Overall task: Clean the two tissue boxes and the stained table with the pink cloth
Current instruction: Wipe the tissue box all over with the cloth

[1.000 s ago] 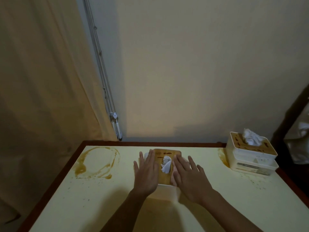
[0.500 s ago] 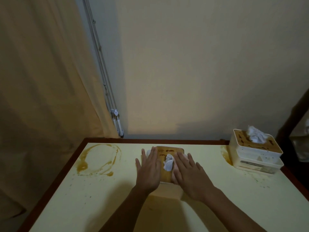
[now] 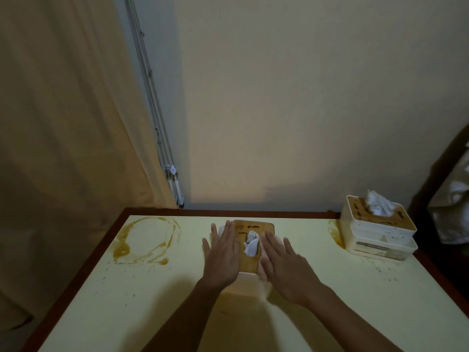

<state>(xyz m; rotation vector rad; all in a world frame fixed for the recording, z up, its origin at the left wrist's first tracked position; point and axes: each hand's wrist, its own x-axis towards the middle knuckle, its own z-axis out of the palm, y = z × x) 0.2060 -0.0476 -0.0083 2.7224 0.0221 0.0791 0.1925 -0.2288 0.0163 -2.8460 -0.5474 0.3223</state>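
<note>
A white tissue box with a stained wooden lid (image 3: 250, 231) stands mid-table, a tissue poking from its slot. My left hand (image 3: 222, 255) lies flat on the lid's left side, fingers straight. My right hand (image 3: 285, 265) lies flat on its right side, fingers straight and spread. A second tissue box (image 3: 378, 228), white with a stained wooden lid and a tuft of tissue, stands at the table's back right corner. The cream table (image 3: 177, 301) carries a brown ring stain (image 3: 147, 241) at back left and another stain (image 3: 333, 233) beside the second box. No pink cloth is in view.
A beige curtain (image 3: 63, 123) hangs left of the table, with a metal rail (image 3: 162, 138) running down the wall to the table's back edge. Brown speckles dot the tabletop. A dark wooden frame with white fabric (image 3: 451, 199) stands at the far right.
Both hands stay flat on the middle box's lid. The camera has shifted slightly, so the scene sits a little higher and further right in view.
</note>
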